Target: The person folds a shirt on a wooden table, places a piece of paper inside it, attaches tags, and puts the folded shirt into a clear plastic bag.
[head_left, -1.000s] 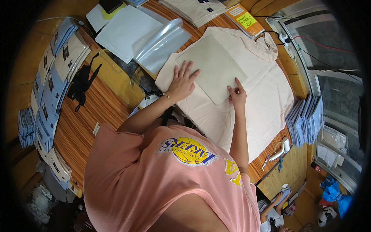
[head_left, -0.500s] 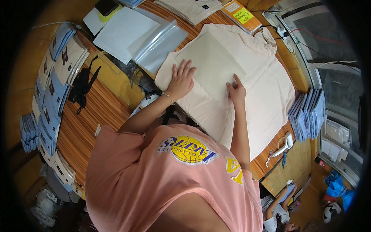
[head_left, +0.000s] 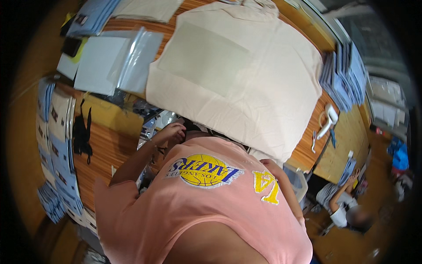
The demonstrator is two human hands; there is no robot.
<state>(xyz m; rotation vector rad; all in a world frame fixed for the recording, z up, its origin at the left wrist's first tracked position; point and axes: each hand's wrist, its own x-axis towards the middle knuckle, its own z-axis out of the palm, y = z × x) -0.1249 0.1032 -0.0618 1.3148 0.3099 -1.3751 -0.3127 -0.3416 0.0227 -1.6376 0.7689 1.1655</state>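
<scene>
A cream garment (head_left: pixel 272 88) lies spread on the wood-grain table, its gathered collar end at the far side. On it rests a flat grey-green rectangular sheet (head_left: pixel 204 59), touched by neither hand. My left hand (head_left: pixel 172 133) is just off the table's near edge, left of the garment's hem. Its fingers are curled in, with nothing visible in them. Low beside the near right corner of the garment is my right hand (head_left: pixel 273 168). My shirt and arm partly cover it, and its fingers are too hidden to read.
Clear plastic sleeves (head_left: pixel 138 57) and white sheets (head_left: pixel 100 64) lie left of the garment. Folded blue garments (head_left: pixel 345 77) are stacked at right, near a white handheld tool (head_left: pixel 329 119). Packed garments (head_left: pixel 59 132) line the left side, beside a black cloth item (head_left: pixel 82 134). Another person (head_left: pixel 343 202) sits lower right.
Both hands have left the grey-green sheet and drawn back toward my body, the left past the table edge, the right to the garment's near corner. The view has shifted; sheet and garment stay spread.
</scene>
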